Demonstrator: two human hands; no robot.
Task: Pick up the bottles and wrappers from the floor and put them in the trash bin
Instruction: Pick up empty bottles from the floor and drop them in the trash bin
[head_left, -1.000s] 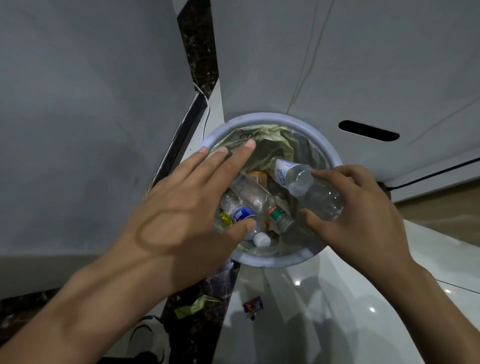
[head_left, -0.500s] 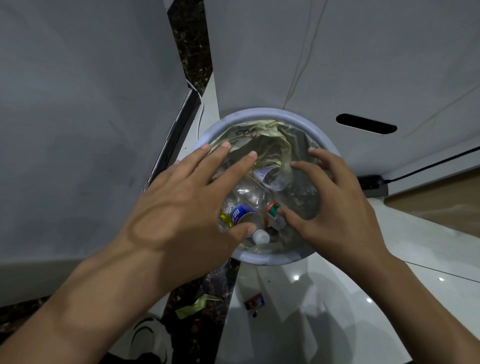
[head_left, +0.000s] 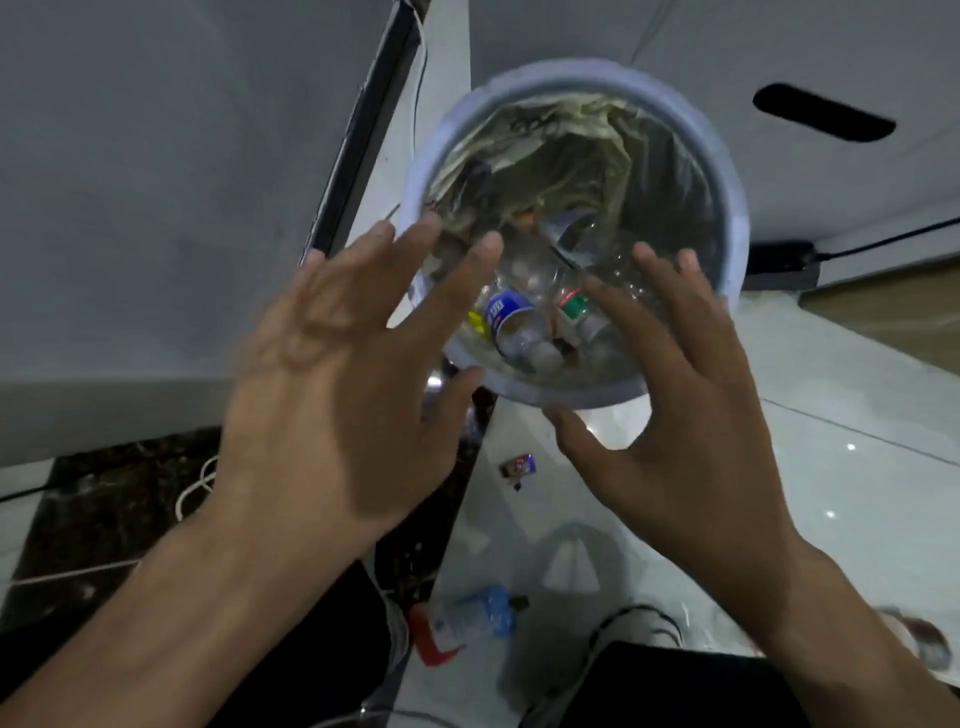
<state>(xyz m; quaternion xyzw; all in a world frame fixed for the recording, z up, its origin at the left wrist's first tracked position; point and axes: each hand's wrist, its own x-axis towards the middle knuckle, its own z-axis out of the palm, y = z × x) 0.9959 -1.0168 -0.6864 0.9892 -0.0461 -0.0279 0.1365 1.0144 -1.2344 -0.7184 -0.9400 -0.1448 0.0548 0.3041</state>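
Left hand (head_left: 332, 395) and right hand (head_left: 691, 431), spread wide and empty, hover over the trash bin (head_left: 735, 223); between the wrists a wrapper (head_left: 517, 466) and bottle (head_left: 470, 621) lie on the floor (head_left: 831, 405), likely best grasped one per hand.

Trash bin (head_left: 735, 218): far centre, on floor.
Bottles (head_left: 511, 317): inside bin, near side.
Wrapper (head_left: 518, 465): on floor, just near of bin.
Loose bottle (head_left: 470, 621): on floor, nearer than wrapper.
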